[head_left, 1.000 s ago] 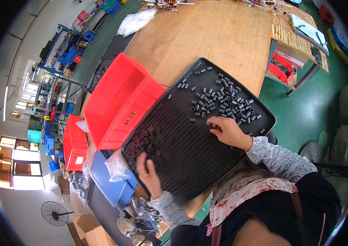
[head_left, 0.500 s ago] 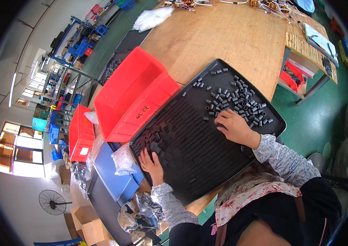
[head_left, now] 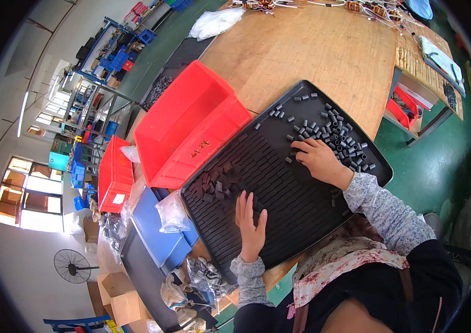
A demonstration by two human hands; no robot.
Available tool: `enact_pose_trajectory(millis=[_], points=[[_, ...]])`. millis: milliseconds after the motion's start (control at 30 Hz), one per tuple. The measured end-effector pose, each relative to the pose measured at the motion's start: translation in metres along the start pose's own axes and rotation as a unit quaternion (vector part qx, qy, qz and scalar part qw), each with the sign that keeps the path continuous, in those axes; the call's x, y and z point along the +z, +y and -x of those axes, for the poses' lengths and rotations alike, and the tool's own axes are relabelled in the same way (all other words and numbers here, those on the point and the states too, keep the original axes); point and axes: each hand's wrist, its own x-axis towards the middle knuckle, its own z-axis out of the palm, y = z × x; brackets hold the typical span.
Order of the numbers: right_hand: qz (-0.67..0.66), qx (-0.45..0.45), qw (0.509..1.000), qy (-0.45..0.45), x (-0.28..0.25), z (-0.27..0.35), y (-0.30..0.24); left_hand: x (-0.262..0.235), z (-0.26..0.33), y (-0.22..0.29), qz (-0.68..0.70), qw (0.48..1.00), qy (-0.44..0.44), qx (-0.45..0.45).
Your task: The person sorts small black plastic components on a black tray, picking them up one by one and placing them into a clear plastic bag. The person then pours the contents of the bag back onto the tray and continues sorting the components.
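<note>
Both hands flat on black tray (head_left: 324, 222), left hand (head_left: 250, 219), right hand (head_left: 318, 158), red bin (head_left: 182, 119) touching tray's edge

A workshop: red parts bins (head_left: 188, 130) (plus storage racks (head_left: 108, 50)).

Bare grooved middle of black tray (head_left: 279, 183) open, loose cylinders (head_left: 332, 133) crowding far corner, red bin (head_left: 191, 125) alongside

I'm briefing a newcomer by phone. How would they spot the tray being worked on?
On the large wooden table, look right of the open red plastic bin. The wide black ribbed plastic tray lies there, alone in carrying loose small dark cylinders under both hands.
</note>
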Motion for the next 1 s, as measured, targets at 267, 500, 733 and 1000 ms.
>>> enact_pose_trajectory(millis=[267, 500, 733, 1000], points=[[-0.049, 0.012, 0.998, 0.024, -0.007, 0.004, 0.005, -0.061, -0.057, -0.156, -0.092, 0.981, 0.141, -0.101], [-0.077, 0.017, 0.996, 0.052, -0.007, 0.010, 0.010, -0.041, -0.103, -0.166, -0.163, 0.973, 0.058, -0.152], [-0.099, 0.019, 0.994, 0.051, -0.008, 0.011, 0.012, -0.028, -0.090, -0.126, -0.186, 0.972, 0.061, -0.129], [-0.114, 0.014, 0.992, 0.051, -0.009, 0.010, 0.011, -0.006, -0.044, -0.063, -0.184, 0.980, 0.038, -0.060]])
